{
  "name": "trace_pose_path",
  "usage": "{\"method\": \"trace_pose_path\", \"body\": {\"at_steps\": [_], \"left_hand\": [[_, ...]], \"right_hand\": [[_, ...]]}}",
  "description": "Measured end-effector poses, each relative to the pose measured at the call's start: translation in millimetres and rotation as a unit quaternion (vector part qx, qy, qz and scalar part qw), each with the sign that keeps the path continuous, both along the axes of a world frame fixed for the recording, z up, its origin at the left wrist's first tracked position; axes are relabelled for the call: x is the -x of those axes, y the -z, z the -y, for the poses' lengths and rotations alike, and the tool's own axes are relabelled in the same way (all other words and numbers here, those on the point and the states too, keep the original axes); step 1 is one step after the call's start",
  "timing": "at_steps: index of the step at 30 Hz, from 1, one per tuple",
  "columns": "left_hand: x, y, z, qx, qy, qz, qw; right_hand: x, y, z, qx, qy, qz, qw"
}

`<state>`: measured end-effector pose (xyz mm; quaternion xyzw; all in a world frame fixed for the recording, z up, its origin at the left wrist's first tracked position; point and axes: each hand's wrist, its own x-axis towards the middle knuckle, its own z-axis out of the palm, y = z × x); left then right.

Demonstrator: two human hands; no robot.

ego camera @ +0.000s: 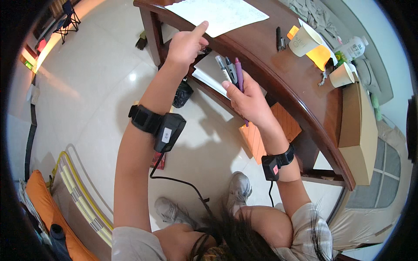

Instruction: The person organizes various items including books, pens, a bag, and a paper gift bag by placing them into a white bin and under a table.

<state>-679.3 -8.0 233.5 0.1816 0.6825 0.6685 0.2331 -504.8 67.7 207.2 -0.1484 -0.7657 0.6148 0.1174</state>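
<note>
My right hand (pixel 249 98) grips several pens (pixel 233 70) in a bundle: one with a clear cap, one grey and black, one purple. They point up and away, in front of the wooden table's edge. My left hand (pixel 186 45) is raised at the table's left front edge, its thumb near the corner of a white sheet of paper (pixel 218 14) that bears writing. Its fingers are curled and partly hidden, so whether it holds something cannot be told. Dark pens (pixel 278 39) lie on the tabletop right of the paper.
Paper cups (pixel 304 40), an orange item (pixel 318 57) and a plastic bottle (pixel 354 49) stand or lie at the table's right. A cardboard box (pixel 359 137) is at its right end. Papers (pixel 209 76) rest on the shelf beneath. A folding chair (pixel 81 195) stands lower left.
</note>
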Motion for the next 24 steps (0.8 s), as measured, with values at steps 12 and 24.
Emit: {"method": "trace_pose_path", "body": {"at_steps": [12,24], "left_hand": [[-11,34,36,-0.159,-0.052,0.031,0.985],[3,117,184,-0.025,-0.029,0.085,0.996]], "right_hand": [[-25,30,-10,0.113,0.113,-0.074,0.984],[11,75,22,0.261,0.094,-0.112,0.954]]}}
